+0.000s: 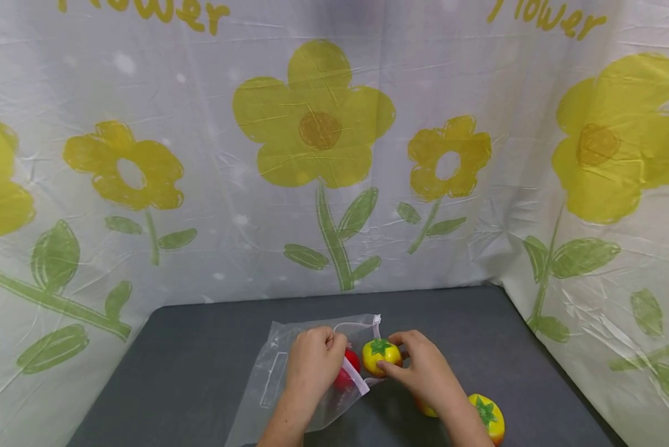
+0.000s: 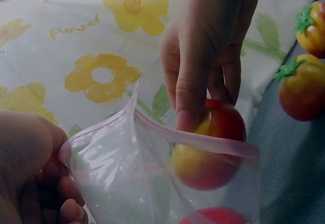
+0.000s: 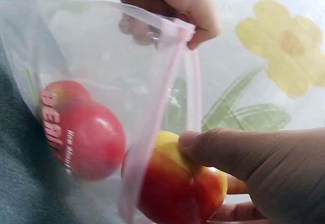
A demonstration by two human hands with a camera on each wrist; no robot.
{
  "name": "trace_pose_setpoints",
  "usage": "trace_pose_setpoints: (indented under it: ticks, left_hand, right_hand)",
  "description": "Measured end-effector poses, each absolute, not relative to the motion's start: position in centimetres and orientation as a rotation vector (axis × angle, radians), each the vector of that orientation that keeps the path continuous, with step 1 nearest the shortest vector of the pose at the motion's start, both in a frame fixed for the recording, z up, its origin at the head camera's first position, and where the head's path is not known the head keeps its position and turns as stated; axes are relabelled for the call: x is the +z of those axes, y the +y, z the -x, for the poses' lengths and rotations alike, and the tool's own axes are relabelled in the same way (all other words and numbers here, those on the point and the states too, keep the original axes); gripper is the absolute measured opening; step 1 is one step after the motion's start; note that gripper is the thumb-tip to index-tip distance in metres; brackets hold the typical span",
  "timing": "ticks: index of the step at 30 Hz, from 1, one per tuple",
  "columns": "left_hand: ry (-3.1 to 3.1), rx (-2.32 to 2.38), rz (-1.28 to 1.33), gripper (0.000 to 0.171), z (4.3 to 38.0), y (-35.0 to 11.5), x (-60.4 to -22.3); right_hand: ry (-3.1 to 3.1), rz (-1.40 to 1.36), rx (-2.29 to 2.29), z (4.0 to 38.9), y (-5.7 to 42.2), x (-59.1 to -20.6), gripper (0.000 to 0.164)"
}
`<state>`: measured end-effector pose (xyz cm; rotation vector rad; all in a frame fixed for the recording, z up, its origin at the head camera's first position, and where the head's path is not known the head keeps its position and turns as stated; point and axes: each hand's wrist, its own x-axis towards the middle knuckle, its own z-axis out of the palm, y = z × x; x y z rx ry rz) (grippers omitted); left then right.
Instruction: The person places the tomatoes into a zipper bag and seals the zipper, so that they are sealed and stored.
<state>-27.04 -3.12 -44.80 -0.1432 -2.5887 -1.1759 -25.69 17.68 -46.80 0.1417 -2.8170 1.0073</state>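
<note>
My left hand [image 1: 314,360] pinches the rim of a clear zip bag [image 1: 261,397] with a pale pink edge, holding its mouth open. Inside, a round red fruit [image 3: 96,140] shows through the film, with a second red-yellow one [image 3: 70,92] partly hidden behind it. My right hand [image 1: 426,369] grips a yellow-and-red, tomato-like fruit [image 1: 372,357] with a green star-shaped leaf cap, thumb on one side and fingers on the other. This fruit is at the bag's mouth; in the left wrist view its lower part lies behind the clear film.
Two more yellow-red fruits lie on the dark table [image 1: 189,360] to the right: one [image 1: 493,417] beside my right forearm, the other [image 1: 425,408] mostly hidden by it. A white sheet [image 1: 228,248] printed with yellow flowers hangs behind the table and along its sides.
</note>
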Motion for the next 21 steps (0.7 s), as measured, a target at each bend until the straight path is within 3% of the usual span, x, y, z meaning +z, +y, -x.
trace_pose_setpoints:
  ticks: [15,21]
  left_hand:
    - [-2.537,-1.170,0.151,0.040,27.06,-3.22,-44.79]
    - [-2.534,-1.157,0.157,0.041,27.16,-3.23,-44.89]
  right_hand:
    - [-2.821,-0.149,0.987,25.73,17.24,-47.35,0.027]
    - [-2.889,-0.123,1.111,25.55,17.40,-46.93,0.026]
